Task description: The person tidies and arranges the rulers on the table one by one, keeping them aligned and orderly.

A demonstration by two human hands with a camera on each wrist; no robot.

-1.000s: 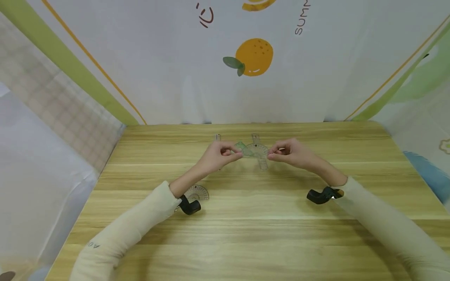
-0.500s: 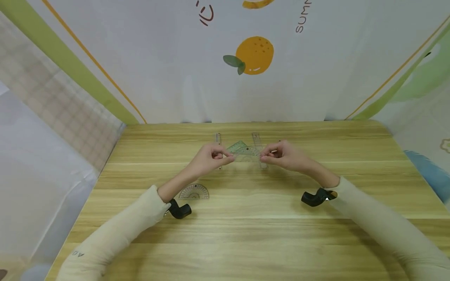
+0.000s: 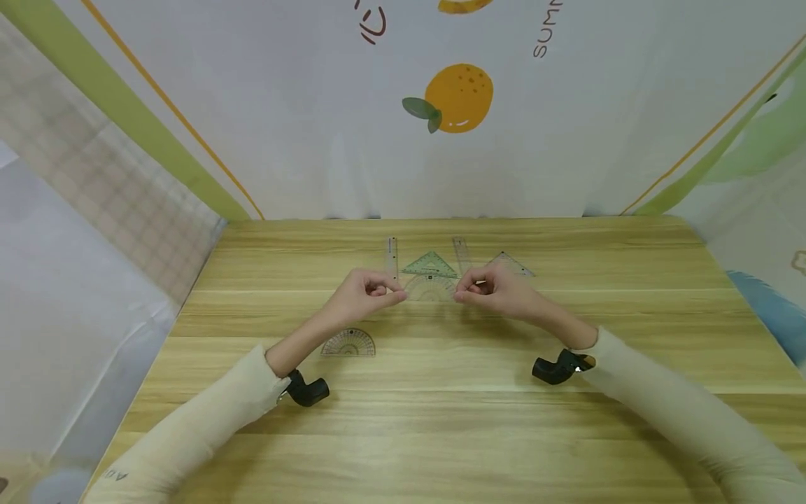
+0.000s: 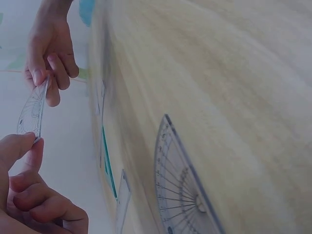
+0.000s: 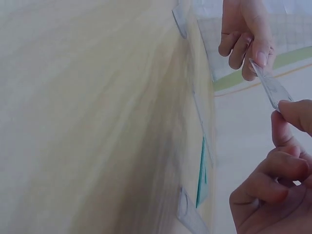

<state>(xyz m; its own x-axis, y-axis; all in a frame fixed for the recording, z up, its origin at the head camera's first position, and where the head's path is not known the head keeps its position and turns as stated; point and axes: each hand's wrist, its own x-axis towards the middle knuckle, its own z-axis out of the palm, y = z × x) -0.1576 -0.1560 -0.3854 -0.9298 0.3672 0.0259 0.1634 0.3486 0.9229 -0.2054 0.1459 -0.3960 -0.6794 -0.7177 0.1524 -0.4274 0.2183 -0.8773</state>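
Between both hands a clear protractor (image 3: 431,288) is held up above the table, as both wrist views show. My left hand (image 3: 366,294) pinches one corner between thumb and index finger. The opposite corner is pinched by my right hand (image 3: 497,288) in the same way. Behind the protractor in the head view lies a green set square (image 3: 431,264). A clear ruler (image 3: 392,255) lies to its left and another clear ruler (image 3: 462,253) to its right, partly hidden by my right hand. A second clear protractor (image 4: 183,190) lies flat nearer me, by my left forearm.
A clear set square (image 3: 513,263) lies behind my right hand, partly covered by it. The wooden table (image 3: 403,434) runs back to a printed cloth (image 3: 315,140) with fruit drawings. Black wrist cameras (image 3: 307,389) hang below both sleeves.
Both hands have carried the protractor left and a little toward me, away from over the right ruler. The green set square, the clear set square and the near protractor have come into fuller view.
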